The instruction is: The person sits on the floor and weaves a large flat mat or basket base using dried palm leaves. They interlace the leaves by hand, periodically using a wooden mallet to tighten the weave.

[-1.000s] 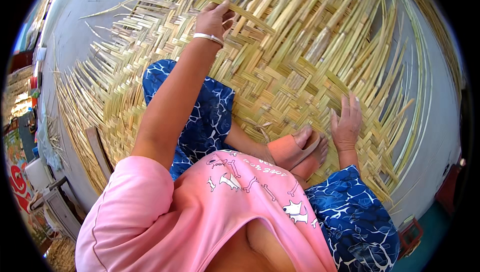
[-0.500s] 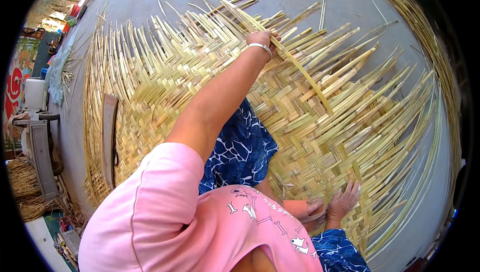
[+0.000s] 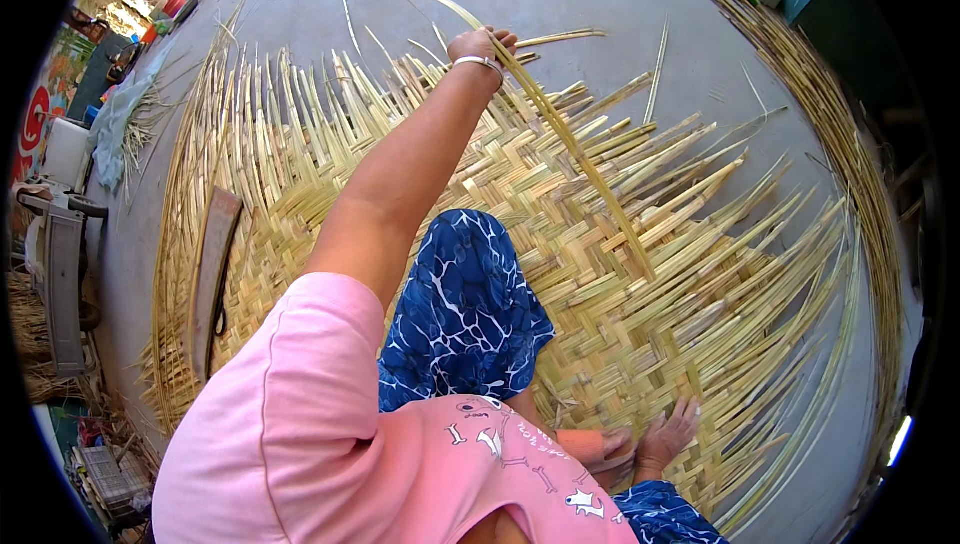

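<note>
My left hand, a bracelet at its wrist, is closed around a long, flat yellow-green reed strip. One end of the strip curves away beyond the mat's far edge. Its other part runs down to the right across a woven herringbone mat. Loose strip ends fan out along the far and right edges of this mat. At the lower right, my right hand lies on the weave with its fingers spread. Blue patterned cloth over my leg hides the right forearm. A foot rests beside that hand.
A curved, flat wooden piece lies on the mat's left part. A long bundle of reeds stretches along the floor at the right. My knee rises over the mat's middle. A grey cart stands at the far left.
My left hand has moved away from me and slightly left, carrying the strip, whose lower part now lies more steeply. My right hand keeps its place on the mat.
</note>
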`<state>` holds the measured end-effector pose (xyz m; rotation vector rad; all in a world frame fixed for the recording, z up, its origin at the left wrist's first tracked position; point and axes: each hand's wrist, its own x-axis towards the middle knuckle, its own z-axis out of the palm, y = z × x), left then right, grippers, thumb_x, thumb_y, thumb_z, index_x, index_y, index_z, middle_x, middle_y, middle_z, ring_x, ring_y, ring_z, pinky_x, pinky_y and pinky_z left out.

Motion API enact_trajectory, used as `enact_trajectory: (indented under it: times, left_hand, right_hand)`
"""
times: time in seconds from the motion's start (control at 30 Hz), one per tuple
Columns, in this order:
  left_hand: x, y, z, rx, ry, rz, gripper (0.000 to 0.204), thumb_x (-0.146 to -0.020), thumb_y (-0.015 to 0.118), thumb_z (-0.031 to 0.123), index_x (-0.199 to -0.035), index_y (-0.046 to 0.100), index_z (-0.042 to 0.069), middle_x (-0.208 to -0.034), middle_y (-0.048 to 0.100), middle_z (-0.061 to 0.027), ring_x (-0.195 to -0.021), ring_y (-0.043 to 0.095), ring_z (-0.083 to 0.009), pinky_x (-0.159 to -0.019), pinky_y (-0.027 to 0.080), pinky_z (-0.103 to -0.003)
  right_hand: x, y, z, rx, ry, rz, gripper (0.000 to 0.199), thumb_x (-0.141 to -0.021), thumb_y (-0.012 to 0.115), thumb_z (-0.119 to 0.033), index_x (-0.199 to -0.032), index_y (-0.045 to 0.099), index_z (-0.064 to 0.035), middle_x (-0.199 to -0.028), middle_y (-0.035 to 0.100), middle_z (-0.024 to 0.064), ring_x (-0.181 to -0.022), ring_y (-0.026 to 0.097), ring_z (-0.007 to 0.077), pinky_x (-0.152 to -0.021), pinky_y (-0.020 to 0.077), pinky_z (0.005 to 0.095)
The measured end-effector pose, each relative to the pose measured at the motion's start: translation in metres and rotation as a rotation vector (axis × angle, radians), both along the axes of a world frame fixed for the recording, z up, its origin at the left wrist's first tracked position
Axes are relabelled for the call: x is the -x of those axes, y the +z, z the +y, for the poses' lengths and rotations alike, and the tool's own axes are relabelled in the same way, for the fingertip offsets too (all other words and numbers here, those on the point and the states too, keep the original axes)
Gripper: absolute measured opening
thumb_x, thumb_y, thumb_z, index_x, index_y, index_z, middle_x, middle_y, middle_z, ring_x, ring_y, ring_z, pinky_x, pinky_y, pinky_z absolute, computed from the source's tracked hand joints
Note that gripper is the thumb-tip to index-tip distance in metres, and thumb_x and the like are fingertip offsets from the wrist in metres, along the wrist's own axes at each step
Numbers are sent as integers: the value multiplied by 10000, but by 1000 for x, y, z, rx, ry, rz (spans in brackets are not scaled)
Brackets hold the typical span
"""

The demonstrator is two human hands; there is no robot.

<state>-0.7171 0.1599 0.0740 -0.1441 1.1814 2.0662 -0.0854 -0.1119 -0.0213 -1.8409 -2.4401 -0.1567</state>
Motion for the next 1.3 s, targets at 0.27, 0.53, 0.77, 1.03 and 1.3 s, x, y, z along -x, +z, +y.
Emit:
enact_trajectory:
  times: [0.27,0.53,0.77,1.03,1.3]
  left_hand:
    - [-75,103,-45,-46,-207,504,137,-910,471,94,-889,567,-2,-638,532,-41,-471,460,-107,-409,361,-218]
    - [-289,147,-170,-325,-519,1618,110,-843,545,178,-858,525,71,-742,569,-129,-702,583,-336,-598,460,-428]
    - [-349,145,-205,-322,-713,1505,133,-813,548,169,-816,540,36,-754,608,-146,-727,608,-340,-611,483,-434]
    - [-383,133,-208,-136,-837,1324,130,-810,534,179,-797,570,55,-755,632,-164,-721,614,-361,-614,474,-466]
    - [-381,126,-201,-259,-1014,940,201,-852,511,207,-897,593,30,-798,618,-208,-773,595,-389,-675,460,-460]
  right_hand:
    - [-6,10,20,147,-60,195,434,-859,538,-139,-1270,477,-16,-1322,461,185,-1234,415,342,-1043,310,431]
    - [110,210,95,563,84,1665,418,-990,392,-270,-1284,433,25,-1263,507,171,-1199,481,265,-1046,357,384]
    - [118,264,77,465,224,1985,372,-995,367,-235,-1264,439,12,-1220,528,194,-1166,510,287,-1038,386,415]
    - [122,256,58,-15,260,1427,252,-993,420,-206,-1052,536,11,-1029,613,159,-973,604,233,-921,467,374]
    - [129,266,47,33,277,1570,253,-1000,398,-206,-1041,525,10,-983,610,152,-984,586,225,-931,447,359]
